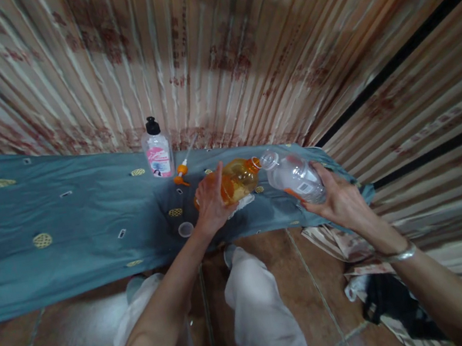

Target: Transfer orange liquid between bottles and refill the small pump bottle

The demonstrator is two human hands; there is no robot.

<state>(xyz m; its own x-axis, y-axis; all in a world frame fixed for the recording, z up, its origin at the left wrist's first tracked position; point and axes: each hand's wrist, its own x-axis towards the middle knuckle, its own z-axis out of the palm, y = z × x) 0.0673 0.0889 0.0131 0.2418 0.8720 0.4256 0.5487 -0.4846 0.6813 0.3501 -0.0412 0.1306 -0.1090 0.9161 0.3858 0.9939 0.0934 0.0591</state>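
Observation:
My left hand (pixel 213 201) is closed around an orange see-through bottle (pixel 243 175), tipped on its side with its neck pointing right. In my right hand (pixel 337 195) is a clear plastic bottle (pixel 296 176), tilted so its mouth faces left. The two mouths meet or nearly meet; I cannot tell whether they touch. An orange pump top (pixel 181 174) with a clear tube lies behind my left hand. Nearer me, a small round clear cap (pixel 185 229) rests on the cloth. Something white and crumpled (pixel 242 204) shows beneath the orange bottle.
A bottle with a black cap and pink label (pixel 158 153) stands at the back of the teal cloth (pixel 87 222). Pleated curtains (pixel 192 54) hang behind and to the right. Dark fabric (pixel 392 305) lies on the tiled floor (pixel 316 277).

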